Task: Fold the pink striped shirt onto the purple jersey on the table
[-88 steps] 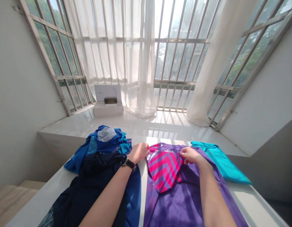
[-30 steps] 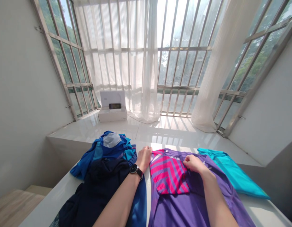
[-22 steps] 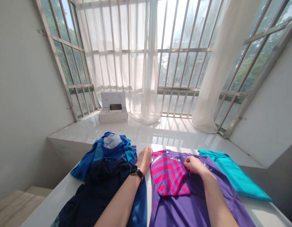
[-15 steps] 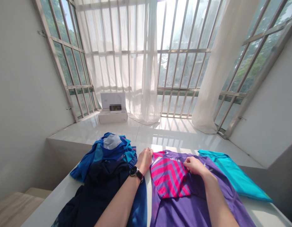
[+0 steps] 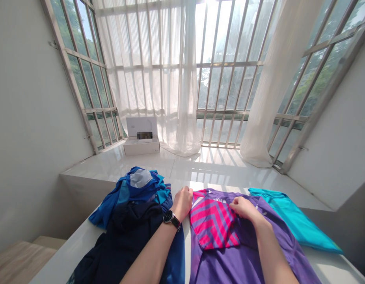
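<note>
A purple shirt (image 5: 224, 264) lies spread on the white surface, its pink-striped sleeve (image 5: 213, 225) folded inward over the body. My left hand (image 5: 183, 202), with a black watch on the wrist, pinches the shirt's upper left edge at the shoulder. My right hand (image 5: 242, 207) is closed on the fabric at the right end of the striped part, near the white print. Both hands have their fingertips pressed together on the cloth.
Left of the shirt is a heap of dark navy (image 5: 132, 236) and blue clothes (image 5: 123, 189). A folded turquoise garment (image 5: 295, 221) lies at the right. An open white box (image 5: 142, 147) stands on the sill (image 5: 185, 167) by the sheer curtains (image 5: 187, 98).
My left hand and the shirt's left edge appear very slightly further right. Both hands keep their hold on the shirt.
</note>
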Tool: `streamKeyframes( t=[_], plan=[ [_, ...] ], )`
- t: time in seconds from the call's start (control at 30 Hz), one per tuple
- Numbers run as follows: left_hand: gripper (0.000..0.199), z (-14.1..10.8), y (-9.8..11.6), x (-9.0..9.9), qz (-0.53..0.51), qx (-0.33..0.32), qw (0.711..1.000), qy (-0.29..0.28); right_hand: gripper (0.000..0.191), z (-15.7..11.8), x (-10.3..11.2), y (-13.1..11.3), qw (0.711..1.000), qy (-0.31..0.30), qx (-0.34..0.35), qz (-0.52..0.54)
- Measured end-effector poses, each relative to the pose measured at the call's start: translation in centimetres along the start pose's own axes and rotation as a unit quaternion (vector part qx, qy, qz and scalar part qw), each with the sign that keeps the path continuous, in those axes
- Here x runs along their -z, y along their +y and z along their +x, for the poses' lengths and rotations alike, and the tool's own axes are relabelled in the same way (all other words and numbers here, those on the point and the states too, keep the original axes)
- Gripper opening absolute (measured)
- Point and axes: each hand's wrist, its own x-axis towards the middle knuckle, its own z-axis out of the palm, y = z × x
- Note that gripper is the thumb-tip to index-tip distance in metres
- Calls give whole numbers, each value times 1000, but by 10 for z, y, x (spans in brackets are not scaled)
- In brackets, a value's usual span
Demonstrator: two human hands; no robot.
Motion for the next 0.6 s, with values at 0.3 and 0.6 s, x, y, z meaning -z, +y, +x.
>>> streamKeyframes(
  t=[0.3, 0.6],
  plan=[
    [50, -14, 52, -19, -105, -98, 988, -62, 23, -1, 4, -2, 999, 23, 17, -44],
    [69, -31, 48, -28, -137, -105, 978, -114, 53, -46, -35, -5, 968, 168, 127, -134]
  ],
)
